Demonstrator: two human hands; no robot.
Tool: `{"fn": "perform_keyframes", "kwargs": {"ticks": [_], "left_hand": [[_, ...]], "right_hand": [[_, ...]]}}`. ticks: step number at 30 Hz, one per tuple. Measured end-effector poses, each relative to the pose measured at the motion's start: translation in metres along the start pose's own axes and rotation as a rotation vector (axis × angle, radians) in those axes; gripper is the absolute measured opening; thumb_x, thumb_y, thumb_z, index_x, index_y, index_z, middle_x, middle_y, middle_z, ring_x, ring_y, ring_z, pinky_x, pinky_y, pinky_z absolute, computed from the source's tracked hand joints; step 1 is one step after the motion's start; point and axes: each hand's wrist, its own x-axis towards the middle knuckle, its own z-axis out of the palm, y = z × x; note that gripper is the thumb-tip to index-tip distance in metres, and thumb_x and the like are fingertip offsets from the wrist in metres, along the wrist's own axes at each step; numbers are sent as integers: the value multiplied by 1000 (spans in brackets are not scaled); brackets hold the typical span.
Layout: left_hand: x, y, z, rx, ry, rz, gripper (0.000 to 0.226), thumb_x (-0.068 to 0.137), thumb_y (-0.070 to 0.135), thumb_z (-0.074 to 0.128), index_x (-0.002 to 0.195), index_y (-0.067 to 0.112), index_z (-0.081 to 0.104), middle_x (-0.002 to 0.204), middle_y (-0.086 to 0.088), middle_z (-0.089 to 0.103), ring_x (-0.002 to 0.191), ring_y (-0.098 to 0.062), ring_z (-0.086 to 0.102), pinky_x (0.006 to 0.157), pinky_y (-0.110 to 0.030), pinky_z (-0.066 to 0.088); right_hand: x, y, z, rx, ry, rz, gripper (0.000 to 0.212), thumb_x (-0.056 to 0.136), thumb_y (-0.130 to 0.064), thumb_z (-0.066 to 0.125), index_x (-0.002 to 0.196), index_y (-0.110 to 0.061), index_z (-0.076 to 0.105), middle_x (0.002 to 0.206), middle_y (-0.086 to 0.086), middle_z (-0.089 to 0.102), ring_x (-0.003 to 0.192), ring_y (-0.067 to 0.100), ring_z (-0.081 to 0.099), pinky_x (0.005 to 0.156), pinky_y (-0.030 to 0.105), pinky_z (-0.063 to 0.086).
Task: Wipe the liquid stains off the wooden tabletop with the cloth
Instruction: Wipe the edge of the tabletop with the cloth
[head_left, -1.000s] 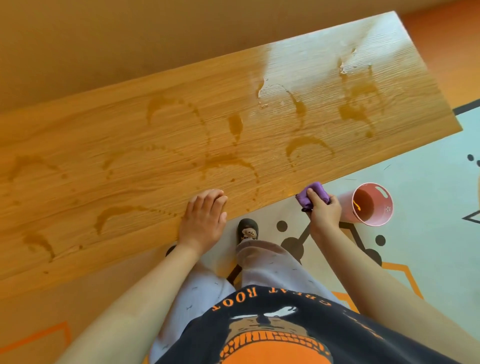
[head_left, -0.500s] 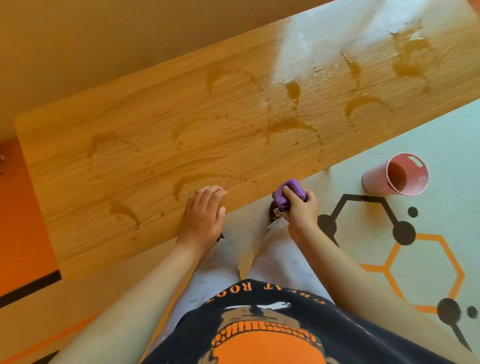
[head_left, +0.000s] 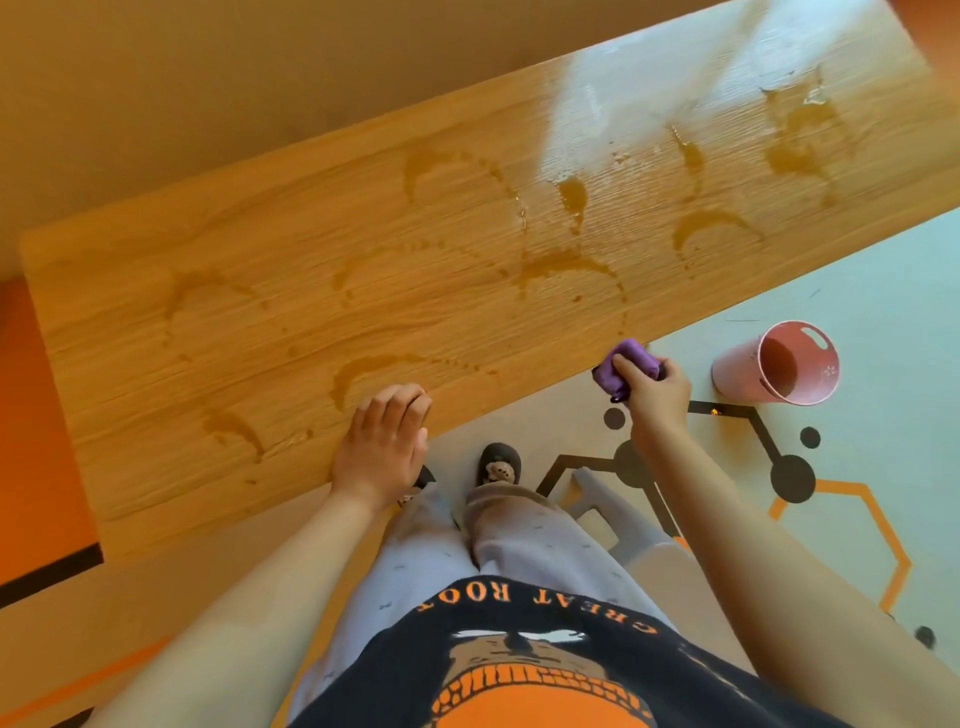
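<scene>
Half a second on, our right hand (head_left: 655, 387) has carried the cloth (head_left: 626, 364) up and to the right, away from our left hand (head_left: 382, 441). The cloth now meets the near edge of the counter (head_left: 156, 374) just below a trail of drops (head_left: 622, 317), where before it hung short of that edge. The left hand's fingers (head_left: 400, 402), flat a second ago, have bent. Our view has swung, bringing a grey stool (head_left: 613, 514) into sight by our legs.

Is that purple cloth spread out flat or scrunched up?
Scrunched up: the purple cloth is a small wad gripped in the right hand, at the wooden tabletop's near edge.
</scene>
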Motion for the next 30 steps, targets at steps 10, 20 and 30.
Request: {"fn": "perform_keyframes", "kwargs": {"ticks": [10,20,30], "left_hand": [[0,1,1,36,18,17,42,84,26,41,123,10,43,126,-8,41,118,-29,40,96,-41,32],[2,0,-2,-51,16,-5,38,85,26,41,120,13,46,124,-6,45,116,-26,40,98,-38,30],[-85,-27,-38,-326,192,-234,50,88,16,55,135,6,40,138,-13,47,133,-29,38,111,-37,27]], "right_hand": [[-42,31,38,139,-214,184,14,82,-10,68,89,-8,56,77,8,59,73,18,56,68,30,47],[-47,38,44,390,-216,229,12,87,-3,61,98,-3,57,83,11,60,75,15,60,66,23,51],[-103,79,98,489,-315,203,6,92,-6,52,98,-5,51,72,6,51,66,11,57,75,27,49]]}}
